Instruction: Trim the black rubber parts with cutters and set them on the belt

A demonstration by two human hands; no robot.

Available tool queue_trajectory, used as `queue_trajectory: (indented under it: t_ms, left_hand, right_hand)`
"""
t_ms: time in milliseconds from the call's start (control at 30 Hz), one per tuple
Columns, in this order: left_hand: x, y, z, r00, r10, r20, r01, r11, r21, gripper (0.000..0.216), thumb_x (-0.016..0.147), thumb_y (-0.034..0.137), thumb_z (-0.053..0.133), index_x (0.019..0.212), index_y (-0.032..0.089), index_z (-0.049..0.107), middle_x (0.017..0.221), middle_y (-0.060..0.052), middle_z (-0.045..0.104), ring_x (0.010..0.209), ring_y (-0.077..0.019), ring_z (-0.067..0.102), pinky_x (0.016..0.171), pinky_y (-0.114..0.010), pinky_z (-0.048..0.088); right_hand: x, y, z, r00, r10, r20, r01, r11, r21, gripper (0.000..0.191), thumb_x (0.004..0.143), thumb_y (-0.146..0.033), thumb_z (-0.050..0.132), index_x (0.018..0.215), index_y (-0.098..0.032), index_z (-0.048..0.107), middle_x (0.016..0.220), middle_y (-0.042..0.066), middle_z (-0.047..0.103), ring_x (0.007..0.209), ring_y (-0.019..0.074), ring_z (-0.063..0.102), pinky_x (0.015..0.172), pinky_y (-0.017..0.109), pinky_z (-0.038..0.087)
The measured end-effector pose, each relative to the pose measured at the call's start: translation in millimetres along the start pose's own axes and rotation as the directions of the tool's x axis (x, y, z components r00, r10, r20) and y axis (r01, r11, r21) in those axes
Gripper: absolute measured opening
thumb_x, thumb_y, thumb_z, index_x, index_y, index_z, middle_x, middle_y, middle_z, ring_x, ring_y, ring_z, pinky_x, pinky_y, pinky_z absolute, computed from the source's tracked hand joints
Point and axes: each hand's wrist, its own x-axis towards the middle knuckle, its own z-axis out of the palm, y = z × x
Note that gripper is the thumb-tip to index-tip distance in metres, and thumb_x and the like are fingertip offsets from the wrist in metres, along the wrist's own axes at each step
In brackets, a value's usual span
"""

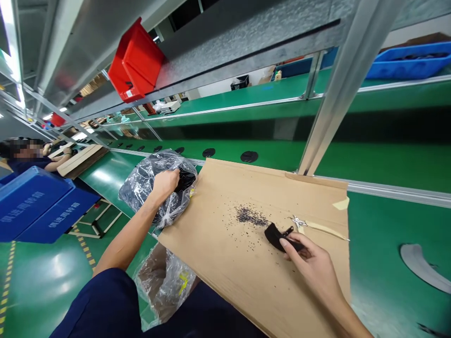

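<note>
At the mouth of a clear plastic bag (141, 173) full of dark parts is my left hand (166, 183), its fingers curled in. What they grip, if anything, is hidden. My right hand (310, 256) pinches a curved black plastic part (276, 238) above a cardboard sheet (218, 249). Beyond that part lies a pile of small black scraps (250, 216), with loose bits scattered around it. A pair of nippers (317, 226) with pale handles rests on the cardboard, just past my right hand.
A metal post (338, 108) rises behind the cardboard. An open plastic-lined box (165, 279) stands below the bench edge. A grey curved part (423, 265) lies at the right. Overhead sits a red bin (136, 63). Blue crates (38, 206) and a co-worker (28, 152) are at the left.
</note>
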Motion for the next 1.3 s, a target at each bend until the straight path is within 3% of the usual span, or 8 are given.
queue_trajectory:
  t_ms: [100,200,300,433,800,1033,1167,1300]
  left_hand:
    - [-32,11,0,0.981,0.074,-0.178,-0.130,0.935,-0.329,0.032,0.099,0.026,0.044,0.115,0.016,0.070,0.103,-0.013,0.077,0.095,-0.0253,0.074,0.089,-0.034,0.055]
    - [-66,42,9,0.935,0.117,-0.334,-0.345,0.519,-0.782,0.028,0.096,0.034,0.053,0.103,0.018,0.074,0.101,-0.008,0.078,0.088,-0.0197,0.074,0.082,-0.028,0.058]
    - [-90,86,20,0.942,0.229,-0.244,-0.271,0.094,-0.958,0.028,0.091,0.041,0.066,0.099,0.016,0.074,0.094,-0.008,0.077,0.079,-0.0164,0.071,0.072,-0.025,0.058]
    - [-101,143,27,0.911,0.376,-0.167,-0.101,-0.189,-0.977,0.033,0.084,0.038,0.079,0.106,0.016,0.066,0.087,-0.004,0.073,0.076,-0.0123,0.070,0.068,-0.020,0.056]
    - [-125,191,30,0.633,0.537,-0.558,-0.619,-0.081,-0.781,0.021,0.096,0.015,0.061,0.115,0.018,0.071,0.102,-0.007,0.076,0.091,-0.0149,0.072,0.082,-0.028,0.060]
    - [-132,201,45,0.580,0.452,-0.678,-0.771,0.034,-0.636,0.024,0.096,0.017,0.063,0.119,0.016,0.070,0.101,-0.008,0.071,0.090,-0.0157,0.069,0.077,-0.028,0.061]
    - [-128,197,46,0.604,0.439,-0.665,-0.726,-0.042,-0.687,0.037,0.094,0.024,0.068,0.130,0.019,0.064,0.108,-0.009,0.070,0.092,-0.0162,0.068,0.080,-0.032,0.061]
    - [-125,194,44,0.625,0.515,-0.587,-0.598,-0.168,-0.784,0.036,0.092,0.034,0.072,0.125,0.019,0.067,0.102,-0.007,0.072,0.090,-0.0164,0.068,0.079,-0.032,0.061]
  right_hand:
    - [0,0,0,1.000,0.018,0.008,-0.018,1.000,0.010,0.043,0.081,-0.063,0.067,0.083,-0.020,0.069,0.059,0.001,0.064,0.052,0.0189,0.061,0.052,0.031,0.048]
    - [-2,-2,0,0.998,0.045,0.032,-0.046,0.998,0.030,0.043,0.082,-0.063,0.067,0.082,-0.020,0.069,0.061,0.002,0.064,0.053,0.0180,0.061,0.052,0.031,0.047]
    - [-4,-4,1,0.994,0.083,0.071,-0.088,0.993,0.075,0.044,0.081,-0.064,0.069,0.083,-0.020,0.069,0.062,0.001,0.064,0.052,0.0173,0.060,0.051,0.030,0.047]
    - [-8,-6,2,0.971,0.166,0.172,-0.187,0.976,0.114,0.045,0.077,-0.062,0.074,0.088,-0.018,0.070,0.056,-0.001,0.062,0.047,0.0148,0.055,0.049,0.028,0.041]
    - [-18,-3,7,0.963,0.099,0.251,-0.121,0.990,0.076,0.056,0.075,-0.067,0.075,0.057,-0.020,0.050,0.054,-0.006,0.041,0.052,0.0086,0.036,0.047,0.024,0.028]
    - [-18,-2,8,0.980,-0.044,0.194,0.049,0.999,-0.019,0.055,0.091,-0.059,0.064,0.057,-0.020,0.045,0.054,-0.006,0.038,0.053,0.0089,0.035,0.049,0.024,0.030]
    - [-20,-4,6,0.953,-0.235,0.190,0.252,0.965,-0.067,0.031,0.098,-0.044,0.061,0.084,-0.019,0.070,0.075,0.002,0.067,0.064,0.0138,0.059,0.059,0.026,0.048]
    - [-23,-4,6,0.887,-0.439,0.141,0.452,0.888,-0.084,0.013,0.098,-0.027,0.062,0.100,-0.020,0.073,0.090,0.007,0.075,0.079,0.0171,0.070,0.070,0.029,0.059]
